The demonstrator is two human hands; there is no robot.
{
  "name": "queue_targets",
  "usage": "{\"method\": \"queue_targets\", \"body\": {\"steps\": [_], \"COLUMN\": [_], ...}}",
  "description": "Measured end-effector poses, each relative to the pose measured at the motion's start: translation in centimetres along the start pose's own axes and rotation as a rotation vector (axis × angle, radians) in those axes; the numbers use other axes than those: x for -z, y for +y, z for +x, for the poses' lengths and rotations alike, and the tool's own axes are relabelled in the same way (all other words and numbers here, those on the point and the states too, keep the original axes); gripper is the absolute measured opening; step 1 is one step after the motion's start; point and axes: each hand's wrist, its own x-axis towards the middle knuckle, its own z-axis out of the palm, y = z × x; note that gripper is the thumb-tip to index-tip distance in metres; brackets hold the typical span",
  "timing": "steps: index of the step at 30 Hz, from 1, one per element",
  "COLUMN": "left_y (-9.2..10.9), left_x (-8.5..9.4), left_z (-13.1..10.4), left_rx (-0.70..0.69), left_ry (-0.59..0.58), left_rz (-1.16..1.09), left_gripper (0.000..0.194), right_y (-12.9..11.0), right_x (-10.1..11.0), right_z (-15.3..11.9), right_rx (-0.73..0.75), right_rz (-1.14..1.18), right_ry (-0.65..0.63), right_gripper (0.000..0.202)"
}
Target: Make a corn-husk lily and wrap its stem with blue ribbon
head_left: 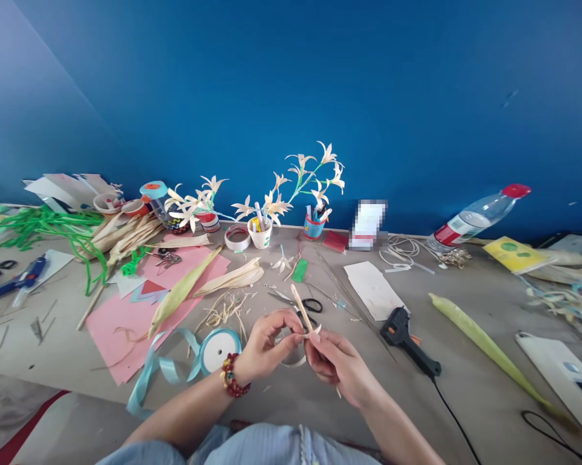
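Near the front of the table, my left hand [275,341] pinches the tip of a small pale petal-like piece [314,332]. Close beside it on the right, my right hand [335,360] is closed around a thin pale stick [302,306] that slants up and left out of the fingers. The pale piece lies against this stick, between the two hands. Behind the fingers are black-handled scissors [312,305], partly hidden by my left hand. A roll of light blue ribbon [219,352] lies left of my left hand, its loose end curling toward the table's front edge.
A black glue gun [407,339] with a cord lies at right, near a green husk [484,342]. Pink paper [121,336] and dried husks [232,276] spread left. Cups with pale flowers [260,234] and a tilted bottle [475,219] stand along the blue wall.
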Motion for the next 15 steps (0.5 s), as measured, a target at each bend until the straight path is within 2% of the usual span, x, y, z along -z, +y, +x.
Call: {"method": "queue_targets", "body": {"steps": [8, 12, 15], "left_y": [-0.01, 0.2, 0.32], "left_x": [0.15, 0.18, 0.17], "left_z": [-0.29, -0.25, -0.35], "left_rx": [0.025, 0.003, -0.032], "left_ry": [0.001, -0.001, 0.014], "left_rz": [0.069, 0.091, 0.126], "left_gripper": [0.013, 0.011, 0.01], "right_y": [0.16, 0.43, 0.4], "right_x": [-0.5, -0.47, -0.67], "right_z": [-0.08, -0.14, -0.09], "right_rx": [0.241, 0.255, 0.25], "right_rz": [-0.512, -0.563, -0.5], "right_ry": [0.078, 0.085, 0.073], "right_gripper": [0.05, 0.049, 0.051]}}
